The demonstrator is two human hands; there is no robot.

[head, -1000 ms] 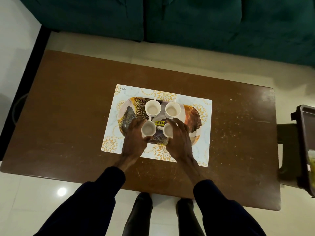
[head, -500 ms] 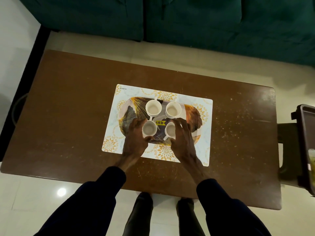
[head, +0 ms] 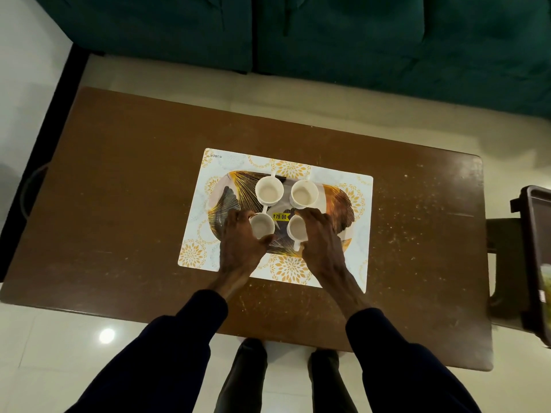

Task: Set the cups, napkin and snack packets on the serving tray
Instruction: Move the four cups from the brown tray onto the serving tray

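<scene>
Left fingers point(head: 238, 217) hold left cup point(head: 262, 225), right fingers point(head: 313, 217) right cup point(head: 296, 228).

4 white cups point(head: 269, 190); tray point(head: 338, 204) gold-leaf print; mat point(head: 192, 254) orange floral; brown table point(head: 119, 180)

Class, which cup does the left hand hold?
The near-left cup: the left hand curls round it. The right hand holds the near-right cup; the far-left cup and far-right cup stand untouched.

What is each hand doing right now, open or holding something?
Left hand: grips the near left cup.
Right hand: grips the near right cup.
</scene>
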